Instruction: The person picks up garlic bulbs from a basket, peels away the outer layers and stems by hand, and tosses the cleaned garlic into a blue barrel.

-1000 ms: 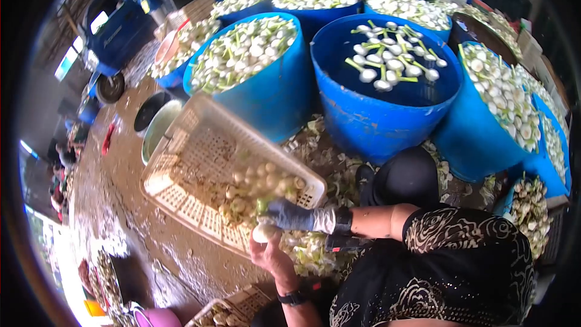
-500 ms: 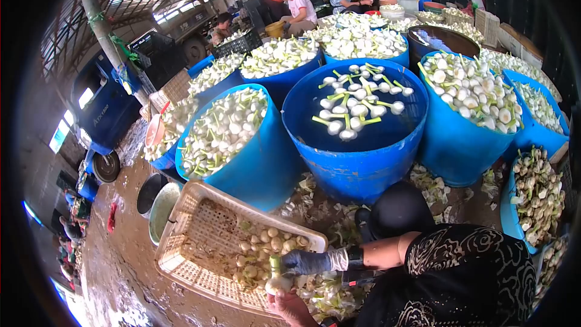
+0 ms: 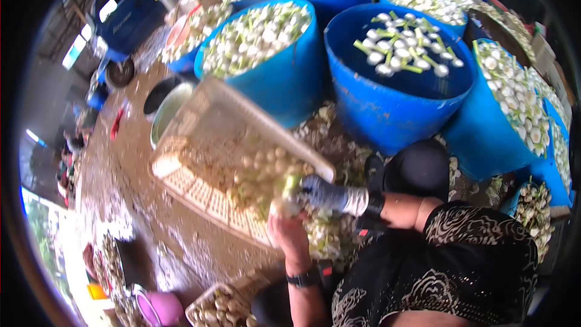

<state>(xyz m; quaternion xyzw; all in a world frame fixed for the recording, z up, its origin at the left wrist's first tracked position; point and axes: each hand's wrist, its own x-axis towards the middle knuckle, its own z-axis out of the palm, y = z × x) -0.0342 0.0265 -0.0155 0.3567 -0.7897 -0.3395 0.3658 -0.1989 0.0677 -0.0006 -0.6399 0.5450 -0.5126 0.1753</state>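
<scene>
My bare left hand grips a white garlic bulb from below, its short green stem pointing up. Close against the stem is my right hand in a dark glove, fingers curled. Blur hides whatever those fingers may hold. Under both hands lies a tan plastic crate, tilted, with several unpeeled bulbs and loose peelings inside. More pale peelings are heaped on the ground beside the crate.
Blue tubs of trimmed bulbs stand in front; in the middle one, bulbs float on water. A pale bucket sits left of the crate. A pink bucket and a basket of bulbs are at bottom left. My knee is at right.
The view has tipped downward, so the tubs sit higher and the bottom-left floor shows. My left hand still holds the bulb, with the right hand beside its stem.
</scene>
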